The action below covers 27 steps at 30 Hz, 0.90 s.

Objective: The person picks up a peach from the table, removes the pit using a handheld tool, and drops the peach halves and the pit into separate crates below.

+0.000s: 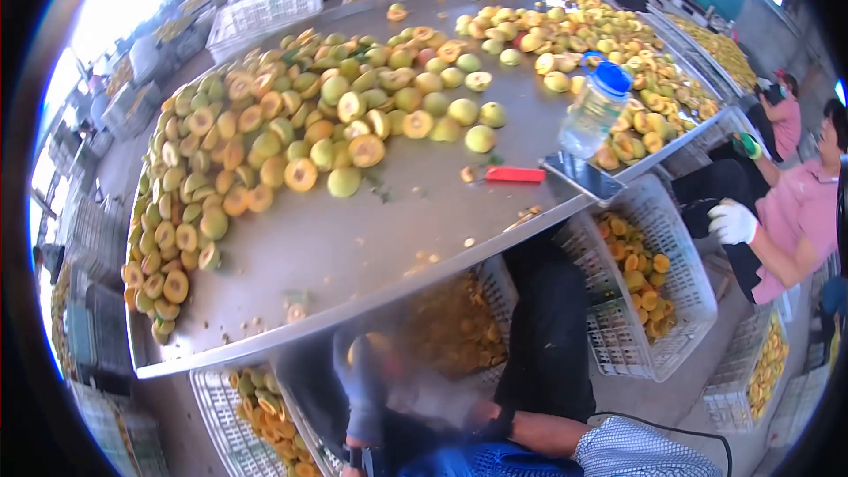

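Note:
My left hand (360, 382), in a greyish glove, is raised below the near edge of the metal table (380, 247). Its fingers are closed around a blurred yellow-orange fruit (377, 346). Beside it, my right hand (433, 396) is smeared by motion; its fingers and anything in them cannot be made out. Right behind both hands is a crate of cut fruit (455, 327). Whole and halved yellow-green fruits (309, 124) are heaped on the table's left and far side. A red-handled tool (515, 175) lies near the edge.
A blue-capped bottle (587, 115) stands by a flat dark device (583, 178) at the table's right edge. White crates of fruit (698, 309) (216, 406) flank my legs. A person in pink (799, 230) with white gloves sits at the right; more people are beyond the table.

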### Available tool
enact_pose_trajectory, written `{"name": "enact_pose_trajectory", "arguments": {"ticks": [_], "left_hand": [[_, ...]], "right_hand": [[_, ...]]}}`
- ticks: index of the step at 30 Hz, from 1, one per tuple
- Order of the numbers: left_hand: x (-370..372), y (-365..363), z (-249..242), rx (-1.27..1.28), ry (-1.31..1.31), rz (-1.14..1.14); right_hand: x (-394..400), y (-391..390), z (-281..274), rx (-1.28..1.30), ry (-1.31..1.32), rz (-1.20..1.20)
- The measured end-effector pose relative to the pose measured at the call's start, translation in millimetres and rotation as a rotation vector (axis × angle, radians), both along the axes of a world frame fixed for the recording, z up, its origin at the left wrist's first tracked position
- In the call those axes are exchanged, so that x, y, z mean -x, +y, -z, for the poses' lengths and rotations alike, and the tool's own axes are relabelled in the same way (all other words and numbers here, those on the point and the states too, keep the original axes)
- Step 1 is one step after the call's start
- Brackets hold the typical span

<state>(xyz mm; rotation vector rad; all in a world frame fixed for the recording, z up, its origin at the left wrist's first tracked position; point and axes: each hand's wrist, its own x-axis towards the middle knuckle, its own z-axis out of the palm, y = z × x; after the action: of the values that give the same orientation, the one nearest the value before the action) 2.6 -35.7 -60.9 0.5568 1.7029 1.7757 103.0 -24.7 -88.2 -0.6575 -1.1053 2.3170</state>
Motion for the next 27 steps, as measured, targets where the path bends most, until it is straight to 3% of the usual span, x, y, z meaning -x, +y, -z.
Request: {"name": "enact_pose_trajectory", "arguments": {"ticks": [2,6,8,10,11,12,14,15,16,17,18,19,20,21,22,27], "left_hand": [[13,-5,16,0.052,0.213,0.098],[5,0,1,0.019,0.271,0.103],[10,0,-3,0.034,0.126,0.147],[8,-6,3,-0.006,0.146,0.116],[12,-10,9,-0.013,0.155,0.227],[17,-5,10,-0.021,0.169,0.334],[19,8,10,-0.106,0.188,0.346],[16,-2,1,-0.128,0.185,0.342],[29,-9,-5,-0.106,0.074,0.532],[31,-11,-3,0.069,-0.333,0.429],[15,-9,-40,0.106,-0.216,0.344],[8,-9,-37,0.126,0.005,0.245],[5,-6,-45,0.142,-0.138,0.276],[3,-4,-37,0.066,-0.140,0.251],[-1,-1,-28,0.035,0.084,0.240],[-8,4,-17,-0.024,0.081,0.154]], "right_hand": [[-12,5,-18,0.131,-0.039,-0.067],[-19,6,-19,0.400,0.034,-0.182],[-16,1,-21,0.289,0.028,-0.061],[-28,9,-41,0.131,-0.055,-0.140],[-26,8,-24,0.129,-0.059,-0.150],[-11,-2,13,0.533,0.220,-0.087],[-32,24,-25,-0.128,-0.242,-0.232],[-34,21,-29,0.155,-0.049,-0.203],[-39,7,-31,0.479,0.124,-0.188],[-49,11,-52,0.048,-0.081,-0.258],[-50,20,-71,-0.391,-0.233,-0.329],[-47,22,-52,-0.459,-0.244,-0.315],[-44,17,-30,-0.525,-0.262,-0.292],[-41,13,-33,-0.330,-0.283,-0.250],[-37,13,-38,-0.148,-0.310,-0.194],[-37,22,-39,-0.317,-0.498,-0.229]]}}
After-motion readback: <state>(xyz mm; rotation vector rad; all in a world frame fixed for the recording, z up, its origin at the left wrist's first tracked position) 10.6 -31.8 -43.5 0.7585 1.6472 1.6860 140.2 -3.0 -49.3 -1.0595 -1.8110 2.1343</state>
